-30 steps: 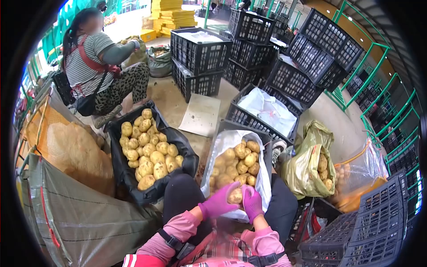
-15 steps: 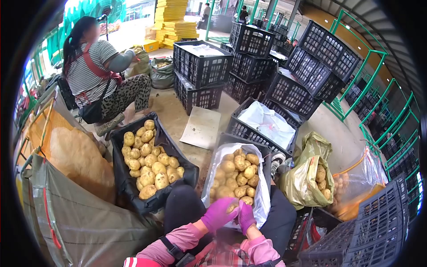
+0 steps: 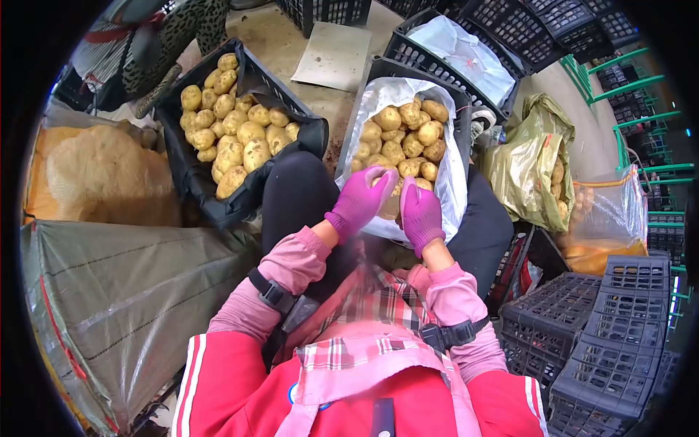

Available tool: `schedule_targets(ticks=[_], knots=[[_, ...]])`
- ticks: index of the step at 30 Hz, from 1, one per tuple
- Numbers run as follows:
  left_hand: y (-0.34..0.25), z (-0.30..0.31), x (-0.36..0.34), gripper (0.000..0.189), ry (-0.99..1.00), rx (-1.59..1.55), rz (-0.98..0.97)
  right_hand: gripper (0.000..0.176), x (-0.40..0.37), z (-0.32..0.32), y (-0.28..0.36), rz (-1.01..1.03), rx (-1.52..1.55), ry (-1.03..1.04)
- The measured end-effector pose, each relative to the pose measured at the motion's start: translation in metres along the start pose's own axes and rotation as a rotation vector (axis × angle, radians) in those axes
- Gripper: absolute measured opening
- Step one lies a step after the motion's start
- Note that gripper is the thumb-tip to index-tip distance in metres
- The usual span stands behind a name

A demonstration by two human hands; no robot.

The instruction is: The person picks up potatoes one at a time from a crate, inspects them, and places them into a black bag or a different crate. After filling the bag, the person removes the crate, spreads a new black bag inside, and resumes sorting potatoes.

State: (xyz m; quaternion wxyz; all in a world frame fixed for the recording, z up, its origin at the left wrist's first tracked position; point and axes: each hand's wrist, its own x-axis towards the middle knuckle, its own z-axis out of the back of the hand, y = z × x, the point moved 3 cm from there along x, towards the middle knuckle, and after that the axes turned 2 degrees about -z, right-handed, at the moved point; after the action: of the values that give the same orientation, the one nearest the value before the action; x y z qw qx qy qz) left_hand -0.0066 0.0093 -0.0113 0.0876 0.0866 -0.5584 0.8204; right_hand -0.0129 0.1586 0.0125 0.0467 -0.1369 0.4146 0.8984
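Note:
My left hand (image 3: pixel 362 199), in a purple knit glove, is curled over the near end of a lined crate of potatoes (image 3: pixel 408 149). Its fingers are closed round a potato (image 3: pixel 376 180), of which only a small part shows. Just beside it, my right hand (image 3: pixel 421 214) in a matching glove has its fingers stretched forward, with the thumb side towards the left hand. No potato can be seen in the right hand. White plastic liner (image 3: pixel 453 182) hangs over the crate's rim between my knees.
To the left stands a black-lined crate (image 3: pixel 309 135) of potatoes. A crate with white liner (image 3: pixel 466 54) is behind mine. An olive sack (image 3: pixel 520 164) and stacked black crates (image 3: pixel 608 328) are at right; a grey tarp bag (image 3: pixel 131 306) lies left. Another person's leg (image 3: pixel 171 44) shows upper left.
My view has tilted down, so more of my body shows and the far stacks have left the frame. Both hands stay close together over the crate's near end; the right fingers have straightened.

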Motion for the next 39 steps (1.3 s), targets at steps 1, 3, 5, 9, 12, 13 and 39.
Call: schedule_targets(ticks=[1,3,5,9,12,13,39], knots=[[-0.001,0.000,0.004,0.028,0.044,-0.060,0.142,0.049,-0.004,0.003,-0.001,-0.101,0.129,0.055],[-0.001,-0.002,0.004,0.033,0.132,-0.182,0.436,0.047,-0.016,0.013,0.004,-0.081,0.196,0.190],[0.008,-0.006,0.005,0.036,0.101,-0.321,0.420,0.045,-0.026,0.015,0.006,0.078,0.203,0.181],[-0.001,-0.008,0.001,0.035,0.113,-0.233,0.279,0.041,-0.030,0.005,-0.001,0.371,-0.099,-0.166],[0.000,-0.006,-0.007,0.032,-0.027,-0.098,0.087,0.043,-0.034,-0.002,0.008,0.237,-0.037,-0.208],[-0.005,-0.003,-0.007,0.031,-0.052,-0.092,0.080,0.042,-0.033,-0.005,0.007,0.241,-0.021,-0.252],[0.021,-0.027,-0.009,0.047,0.150,-0.589,0.193,0.047,-0.006,-0.007,0.007,0.354,0.049,-0.317]])
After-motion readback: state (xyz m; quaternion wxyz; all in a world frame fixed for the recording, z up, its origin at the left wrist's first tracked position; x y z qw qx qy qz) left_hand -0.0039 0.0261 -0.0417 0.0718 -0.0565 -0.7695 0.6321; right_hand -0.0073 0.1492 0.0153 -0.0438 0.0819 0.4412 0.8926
